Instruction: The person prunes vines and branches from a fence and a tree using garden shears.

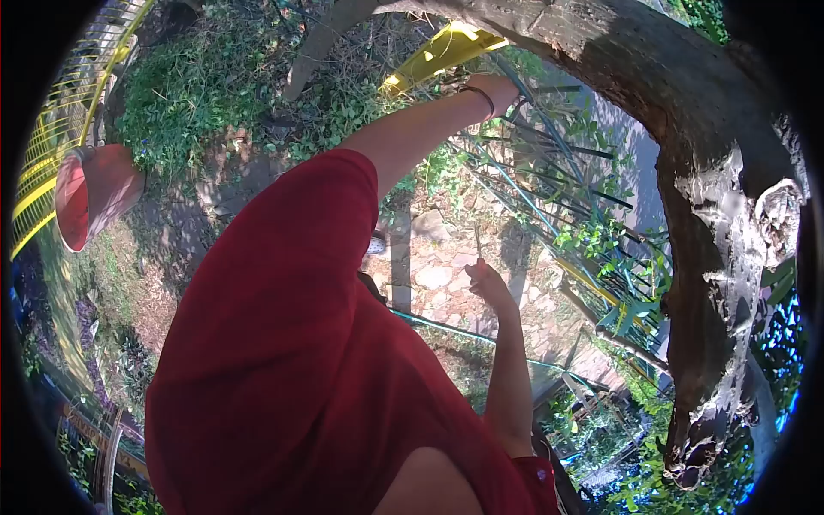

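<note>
My left hand [498, 91], with a dark band at its wrist, is stretched out at the top of the green metal rail [549, 137]. It appears closed round the rail, though its fingers are partly hidden. Just beside it stands a bright yellow panel [442, 56]. Lower down, my right hand [487, 283] is closed in a pinch over the stone paving. A thin stick-like tool [479, 240] sticks up from its fingers; its tip is too small to make out. Green and dark bars of the railing slant between the two hands and the tree.
A thick, curved tree trunk [704, 215] arches over the top and right. At the left are a reddish tapered pot-like object [112, 184] and yellow railings [51, 163]. Leafy plants [193, 103] grow beside the stone paving [433, 277]. A yellow bar [588, 279] crosses the railing.
</note>
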Tool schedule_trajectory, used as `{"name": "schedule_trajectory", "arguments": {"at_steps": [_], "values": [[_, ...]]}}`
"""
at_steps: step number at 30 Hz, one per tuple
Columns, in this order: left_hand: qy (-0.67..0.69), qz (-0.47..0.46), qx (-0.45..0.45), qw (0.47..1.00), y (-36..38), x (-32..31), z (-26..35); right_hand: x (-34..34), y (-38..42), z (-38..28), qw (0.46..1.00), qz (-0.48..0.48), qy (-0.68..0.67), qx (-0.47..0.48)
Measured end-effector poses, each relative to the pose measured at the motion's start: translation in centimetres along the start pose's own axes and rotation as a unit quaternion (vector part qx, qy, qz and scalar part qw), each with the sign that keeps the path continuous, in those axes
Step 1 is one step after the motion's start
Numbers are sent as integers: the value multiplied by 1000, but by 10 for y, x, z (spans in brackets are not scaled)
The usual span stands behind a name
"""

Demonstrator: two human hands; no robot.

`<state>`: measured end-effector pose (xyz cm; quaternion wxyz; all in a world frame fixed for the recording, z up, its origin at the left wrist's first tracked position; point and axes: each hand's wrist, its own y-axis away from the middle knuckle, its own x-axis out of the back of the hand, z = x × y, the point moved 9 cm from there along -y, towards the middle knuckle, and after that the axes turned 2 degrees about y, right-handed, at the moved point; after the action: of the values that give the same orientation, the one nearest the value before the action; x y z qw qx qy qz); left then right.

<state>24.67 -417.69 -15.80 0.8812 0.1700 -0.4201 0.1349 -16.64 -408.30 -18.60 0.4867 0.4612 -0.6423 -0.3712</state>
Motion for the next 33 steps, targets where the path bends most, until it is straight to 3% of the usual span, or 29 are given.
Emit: {"name": "schedule_trajectory", "arguments": {"at_steps": [2,5,7,9,10,11,13,17,20,25,28,29,31,33], "values": [[155,27,107,982,13,-2,-8,6,1,0,1000,6,-26,6],[178,57,126,974,31,-4,1,18,-1,1,999,10,-40,5],[153,21,103,983,56,-1,19,21,-4,6,999,5,-34,2],[93,35,-84,991,74,6,67,22,-7,11,1000,6,-22,-3],[91,36,-84,992,76,9,73,21,-7,13,1000,9,-12,-1],[-7,129,-201,971,84,29,102,19,-8,15,1000,9,-12,2],[-107,222,-314,917,88,51,146,14,-5,13,999,6,27,22],[-262,115,-231,930,24,48,177,1,23,4,998,21,49,42],[-277,41,-196,940,-14,26,163,-6,38,28,996,34,56,53],[-218,42,-117,968,-16,18,113,-19,74,90,994,78,-66,39],[-160,81,-19,984,1,40,26,-35,89,142,994,86,-66,-10],[-146,88,21,985,10,50,-12,-41,88,166,989,131,-60,16],[-123,95,111,982,40,74,-97,-64,95,193,990,114,-83,21],[-83,102,164,978,55,101,-142,-91,81,233,990,134,-44,28]]}}
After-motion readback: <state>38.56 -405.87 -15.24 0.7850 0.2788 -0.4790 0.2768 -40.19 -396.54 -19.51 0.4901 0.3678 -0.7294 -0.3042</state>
